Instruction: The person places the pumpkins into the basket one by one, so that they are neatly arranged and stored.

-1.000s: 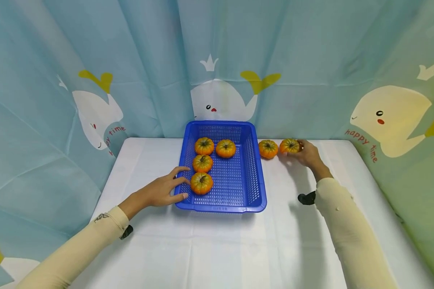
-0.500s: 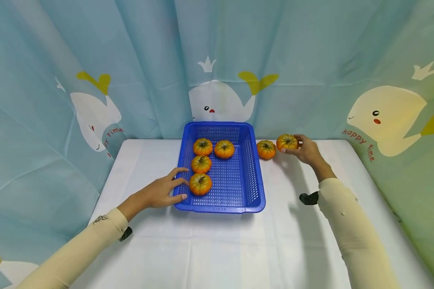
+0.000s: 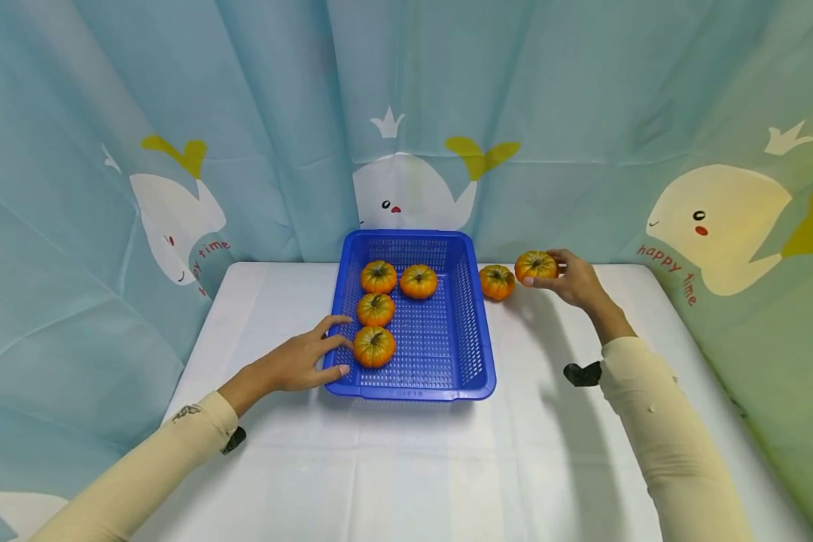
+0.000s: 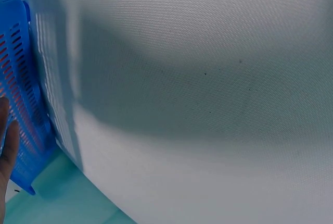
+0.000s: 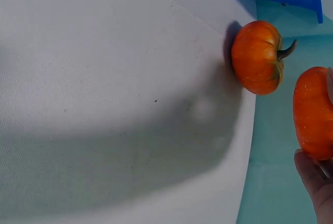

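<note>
My right hand (image 3: 576,282) holds a small orange pumpkin (image 3: 536,268) between thumb and fingers, raised off the table at the back right. In the right wrist view this pumpkin (image 5: 312,112) hangs apart from a second pumpkin (image 5: 257,57), which rests on the table beside the basket. My left hand (image 3: 301,360) touches the left rim of a blue plastic basket (image 3: 413,393) with its fingers spread. Inside the basket, several similar pumpkins stand along the left side and back, the front one (image 3: 374,347) close to my left fingertips. The left wrist view shows the basket's perforated outer wall (image 4: 23,83).
A white cloth covers the table (image 3: 406,467). Behind and at both sides hangs a light blue curtain (image 3: 569,90) with whale prints, meeting the table's back edge. The basket's right half shows its bare perforated floor.
My right hand has lifted the pumpkin off the table and moved it slightly left and up. The left hand and the basket have stayed in place; the head view has shifted a little.
</note>
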`<state>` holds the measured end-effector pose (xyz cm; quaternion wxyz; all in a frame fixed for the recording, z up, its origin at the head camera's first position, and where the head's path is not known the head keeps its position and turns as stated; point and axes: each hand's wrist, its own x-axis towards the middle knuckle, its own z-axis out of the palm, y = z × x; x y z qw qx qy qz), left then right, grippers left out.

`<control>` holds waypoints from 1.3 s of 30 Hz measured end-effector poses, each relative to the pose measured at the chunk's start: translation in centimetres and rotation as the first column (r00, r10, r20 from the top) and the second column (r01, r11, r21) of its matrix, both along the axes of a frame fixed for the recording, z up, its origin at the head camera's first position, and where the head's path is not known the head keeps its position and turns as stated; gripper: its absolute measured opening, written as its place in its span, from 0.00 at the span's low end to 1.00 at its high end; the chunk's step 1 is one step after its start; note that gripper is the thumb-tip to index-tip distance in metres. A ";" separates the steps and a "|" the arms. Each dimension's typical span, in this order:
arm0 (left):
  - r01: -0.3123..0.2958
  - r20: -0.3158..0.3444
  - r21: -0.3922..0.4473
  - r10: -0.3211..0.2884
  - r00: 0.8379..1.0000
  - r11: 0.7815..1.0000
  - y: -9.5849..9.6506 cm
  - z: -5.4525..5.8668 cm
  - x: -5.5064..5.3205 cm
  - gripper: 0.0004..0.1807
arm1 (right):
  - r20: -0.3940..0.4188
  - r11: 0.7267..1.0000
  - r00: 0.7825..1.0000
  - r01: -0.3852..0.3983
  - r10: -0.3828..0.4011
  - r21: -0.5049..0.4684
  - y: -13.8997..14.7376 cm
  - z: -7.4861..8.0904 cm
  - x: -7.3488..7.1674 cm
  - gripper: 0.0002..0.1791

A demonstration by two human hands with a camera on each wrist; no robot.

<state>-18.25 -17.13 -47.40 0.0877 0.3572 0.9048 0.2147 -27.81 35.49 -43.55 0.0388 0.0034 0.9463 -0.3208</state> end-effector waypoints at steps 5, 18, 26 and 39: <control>0.003 -0.007 0.001 -0.003 1.000 1.000 0.0 0.1 0.0 0.24 | -0.010 1.000 1.000 -0.019 0.019 -0.008 -0.3 0.6 0.1 0.51; 0.005 -0.004 0.000 -0.005 1.000 1.000 -0.1 -0.1 -0.2 0.25 | 0.010 0.996 0.996 -0.086 0.086 -0.013 -1.6 2.7 0.5 0.53; 0.009 -0.004 -0.001 -0.009 1.000 1.000 -0.1 -0.1 -0.2 0.24 | -0.010 0.988 0.989 -0.151 0.151 -0.015 -2.9 4.0 0.8 0.48; 0.016 -0.013 -0.019 -0.016 1.000 1.000 -0.1 0.0 -0.3 0.27 | -0.018 0.965 0.966 -0.260 0.259 -0.028 -6.0 5.3 1.3 0.43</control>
